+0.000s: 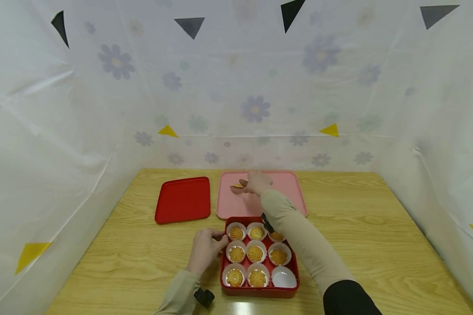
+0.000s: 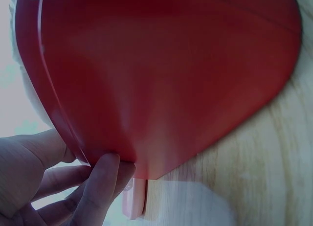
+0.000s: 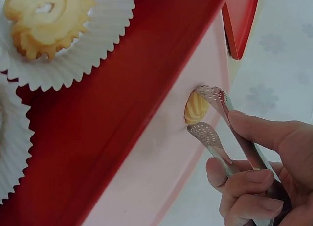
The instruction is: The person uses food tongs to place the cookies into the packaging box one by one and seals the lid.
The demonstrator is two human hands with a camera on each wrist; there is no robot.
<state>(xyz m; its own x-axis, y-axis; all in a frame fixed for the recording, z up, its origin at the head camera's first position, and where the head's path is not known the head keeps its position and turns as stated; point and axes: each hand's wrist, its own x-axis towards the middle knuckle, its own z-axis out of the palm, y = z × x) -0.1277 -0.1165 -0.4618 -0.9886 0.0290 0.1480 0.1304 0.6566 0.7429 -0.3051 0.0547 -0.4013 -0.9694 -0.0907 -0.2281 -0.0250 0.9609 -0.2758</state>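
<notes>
Metal tongs (image 3: 252,152) with perforated tips are held in my right hand (image 1: 259,182), which reaches over the pink tray (image 1: 232,208). In the right wrist view their two tips stand at either side of a small yellow cookie (image 3: 195,109) on that tray. Close to me stands a red box (image 1: 260,292) holding several golden cookies (image 1: 255,253) in white paper cups. The cup (image 1: 284,278) at its near right corner has no cookie. My left hand (image 1: 206,249) grips the box's left wall near the far corner, its fingertips pressing the red side in the left wrist view.
A red tray (image 1: 184,200) lies left of the pink tray, at the back of the wooden table (image 1: 362,236). White flowered sheeting (image 1: 236,87) surrounds the table at the back and sides. My right forearm passes over the box's far right corner.
</notes>
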